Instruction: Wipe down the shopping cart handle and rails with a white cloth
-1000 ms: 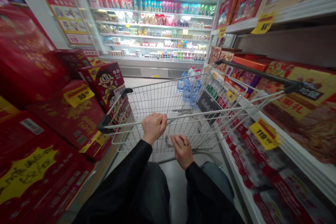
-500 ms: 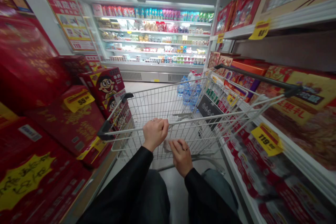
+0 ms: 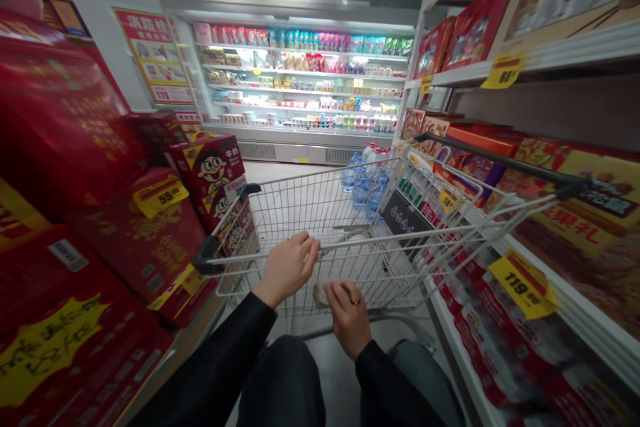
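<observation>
A wire shopping cart (image 3: 320, 210) stands in front of me in a narrow aisle, its basket tilted toward the right shelf. My left hand (image 3: 289, 266) rests on the near top rail of the basket with its fingers curled over the wire. Just to its right and lower, my right hand (image 3: 347, 313), a ring on one finger, is closed on a small pale crumpled thing (image 3: 321, 292) against the basket's near wall. Both sleeves are black. The cart's black handle bar (image 3: 500, 161) sticks out to the right, over the shelf goods.
Red gift boxes with yellow price tags (image 3: 160, 195) are stacked along the left. Shelves with boxed goods and a yellow 119 tag (image 3: 523, 283) run along the right. A lit refrigerated case (image 3: 305, 80) closes the aisle ahead; water bottles (image 3: 364, 177) stand beyond the cart.
The view has tilted up a little and a lit sign shows overhead. My left hand's fingers have loosened on the rail. My right hand has shifted slightly down with the pale thing.
</observation>
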### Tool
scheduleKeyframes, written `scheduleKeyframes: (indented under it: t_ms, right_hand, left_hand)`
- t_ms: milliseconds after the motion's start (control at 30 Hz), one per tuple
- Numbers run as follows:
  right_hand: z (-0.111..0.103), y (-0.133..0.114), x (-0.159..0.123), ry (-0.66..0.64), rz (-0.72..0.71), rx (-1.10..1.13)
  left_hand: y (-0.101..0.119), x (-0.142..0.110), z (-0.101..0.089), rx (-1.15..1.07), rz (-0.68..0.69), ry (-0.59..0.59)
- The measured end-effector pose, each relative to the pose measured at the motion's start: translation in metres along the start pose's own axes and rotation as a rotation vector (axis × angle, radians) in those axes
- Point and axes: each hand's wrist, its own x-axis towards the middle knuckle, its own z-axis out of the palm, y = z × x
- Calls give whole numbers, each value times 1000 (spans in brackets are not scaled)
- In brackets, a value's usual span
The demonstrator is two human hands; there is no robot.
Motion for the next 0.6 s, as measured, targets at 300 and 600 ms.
scheduleKeyframes:
  t_ms: [300,600]
  right_hand:
    - [-11,-2,37,111,96,7]
    - [-4,-14,34,72,50,38]
  left_hand:
    - [-89,-38,-12,84,-149,110]
    - [-86,-46,3,109,-128,225]
